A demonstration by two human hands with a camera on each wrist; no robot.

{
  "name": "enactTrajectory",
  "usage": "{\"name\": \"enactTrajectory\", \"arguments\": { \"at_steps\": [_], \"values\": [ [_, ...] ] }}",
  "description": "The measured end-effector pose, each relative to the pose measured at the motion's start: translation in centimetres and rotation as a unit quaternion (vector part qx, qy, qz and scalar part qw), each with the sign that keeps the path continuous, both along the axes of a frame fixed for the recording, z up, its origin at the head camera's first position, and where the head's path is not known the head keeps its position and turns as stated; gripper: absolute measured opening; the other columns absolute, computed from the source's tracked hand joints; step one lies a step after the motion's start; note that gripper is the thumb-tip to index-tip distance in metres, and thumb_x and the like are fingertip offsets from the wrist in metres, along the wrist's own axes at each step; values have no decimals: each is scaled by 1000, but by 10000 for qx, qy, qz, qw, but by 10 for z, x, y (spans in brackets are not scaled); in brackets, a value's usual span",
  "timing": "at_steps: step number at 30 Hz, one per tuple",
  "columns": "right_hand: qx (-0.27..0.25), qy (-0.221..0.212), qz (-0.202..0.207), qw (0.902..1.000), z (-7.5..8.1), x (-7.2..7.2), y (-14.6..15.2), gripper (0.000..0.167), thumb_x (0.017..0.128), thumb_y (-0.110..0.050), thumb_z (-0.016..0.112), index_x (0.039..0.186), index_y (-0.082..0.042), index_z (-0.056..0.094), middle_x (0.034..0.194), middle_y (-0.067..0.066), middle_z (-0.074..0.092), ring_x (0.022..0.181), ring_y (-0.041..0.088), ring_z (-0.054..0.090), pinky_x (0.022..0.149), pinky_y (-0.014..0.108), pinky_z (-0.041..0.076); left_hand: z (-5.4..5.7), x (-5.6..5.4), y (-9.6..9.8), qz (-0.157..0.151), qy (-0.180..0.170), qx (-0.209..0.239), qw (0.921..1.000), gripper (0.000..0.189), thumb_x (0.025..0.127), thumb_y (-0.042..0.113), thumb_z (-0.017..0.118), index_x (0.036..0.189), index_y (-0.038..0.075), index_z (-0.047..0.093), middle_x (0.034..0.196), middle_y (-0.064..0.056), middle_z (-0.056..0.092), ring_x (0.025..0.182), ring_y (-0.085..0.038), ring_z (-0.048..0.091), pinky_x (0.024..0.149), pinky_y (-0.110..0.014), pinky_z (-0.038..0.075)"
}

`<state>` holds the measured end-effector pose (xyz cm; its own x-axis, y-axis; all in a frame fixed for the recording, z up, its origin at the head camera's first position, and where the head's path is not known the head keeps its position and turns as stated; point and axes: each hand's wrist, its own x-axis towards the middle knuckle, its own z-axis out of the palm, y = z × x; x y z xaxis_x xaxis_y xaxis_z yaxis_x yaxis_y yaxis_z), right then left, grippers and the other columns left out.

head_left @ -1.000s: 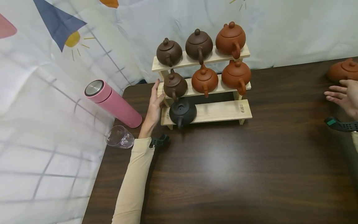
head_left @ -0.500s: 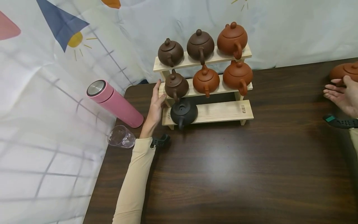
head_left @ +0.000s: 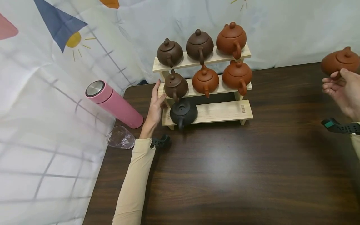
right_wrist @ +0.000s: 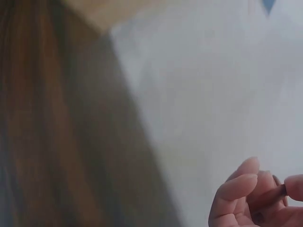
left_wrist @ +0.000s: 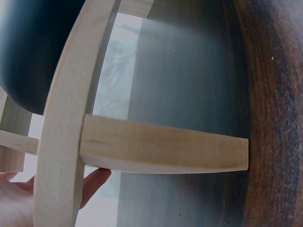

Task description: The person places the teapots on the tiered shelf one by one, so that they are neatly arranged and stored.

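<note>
My right hand (head_left: pixel 347 93) pinches the handle of a reddish-brown clay teapot (head_left: pixel 339 61), held up at the far right, in front of the white cloth. In the right wrist view, thumb and fingers (right_wrist: pixel 239 189) close round a brown handle (right_wrist: pixel 267 199); the pot's body is out of that view. At the left end of a three-tier wooden rack (head_left: pixel 222 112), my left hand (head_left: pixel 153 109) holds the middle tier, thumb in front and fingers along the side. Next to it sit a dark brown teapot (head_left: pixel 176 86) and, on the bottom tier, a black teapot (head_left: pixel 184 113).
Several brown and orange clay teapots, such as an orange one (head_left: pixel 206 80), fill the upper two tiers. A pink thermos (head_left: pixel 119 106) and a clear glass (head_left: pixel 121 137) stand left of my left arm. White cloth (head_left: pixel 292 31) hangs behind the dark wooden table (head_left: pixel 239 175).
My right hand has closed on the reddish-brown teapot's handle and lifted the pot up and slightly left. The left hand has kept its place at the rack.
</note>
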<state>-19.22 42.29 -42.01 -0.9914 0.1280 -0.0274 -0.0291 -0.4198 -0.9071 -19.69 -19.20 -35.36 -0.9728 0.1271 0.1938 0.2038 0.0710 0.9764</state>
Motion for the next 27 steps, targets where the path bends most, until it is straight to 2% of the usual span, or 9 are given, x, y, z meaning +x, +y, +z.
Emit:
{"name": "enactTrajectory", "arguments": {
  "at_steps": [2,4,6,9,11,13,17,22,27],
  "values": [
    [80,568,273,9980,-5,-8,6,34,111,-29,49,130,-1,53,115,10,63,91,19,61,76,25,50,0,1,-1,7,-46,10,10000,69,106,12,38,167,2,8,174,-13,5,154,-25,18,114,-35,31],
    [92,1002,551,9934,7,-7,-3,35,111,-24,49,131,5,53,115,15,64,88,23,61,72,29,48,0,1,-2,1,-72,8,10000,69,106,13,38,167,3,8,174,-13,5,153,-26,20,113,-39,33],
    [143,1287,746,9888,34,5,-31,33,112,-19,46,128,10,53,111,18,65,82,26,58,66,32,42,0,2,-2,-14,-75,-33,10000,69,107,14,38,167,3,7,174,-13,4,154,-25,17,114,-38,32],
    [153,1446,1040,9839,85,35,-85,28,113,-13,42,119,10,56,104,19,65,75,27,54,63,34,33,0,1,-1,-31,-106,14,9999,69,107,15,38,168,4,8,174,-12,4,151,-25,24,109,-35,35],
    [285,1468,1187,9816,112,55,-117,25,113,-12,43,113,9,57,100,18,64,72,26,54,62,35,30,0,1,-1,-40,-146,51,9999,68,108,15,38,168,4,8,174,-12,6,145,-25,31,103,-31,38],
    [506,1487,1395,9777,128,70,-140,26,114,-12,41,111,9,56,100,17,62,72,25,52,62,35,29,1,1,-1,-47,-187,104,9998,68,108,15,38,168,6,8,174,-12,6,137,-25,38,96,-29,40],
    [874,1445,1994,9653,138,94,-170,30,115,-13,34,112,12,51,103,20,57,72,28,48,61,37,31,2,2,-1,-33,-196,148,9997,68,108,14,38,168,5,8,173,-12,7,134,-25,40,95,-29,41],
    [1117,1514,2855,9397,139,117,-201,32,116,-7,22,111,13,46,102,24,53,70,29,46,56,39,36,2,2,-1,-17,-202,123,9997,69,106,15,39,168,5,8,171,-17,12,137,-25,39,97,-31,42],
    [1589,1423,3321,9188,135,135,-227,33,116,-8,22,108,9,49,96,20,53,66,29,45,55,38,40,2,2,-1,-43,-267,130,9995,69,107,16,38,168,8,9,169,-18,19,128,-23,46,91,-32,45]
  ]
}}
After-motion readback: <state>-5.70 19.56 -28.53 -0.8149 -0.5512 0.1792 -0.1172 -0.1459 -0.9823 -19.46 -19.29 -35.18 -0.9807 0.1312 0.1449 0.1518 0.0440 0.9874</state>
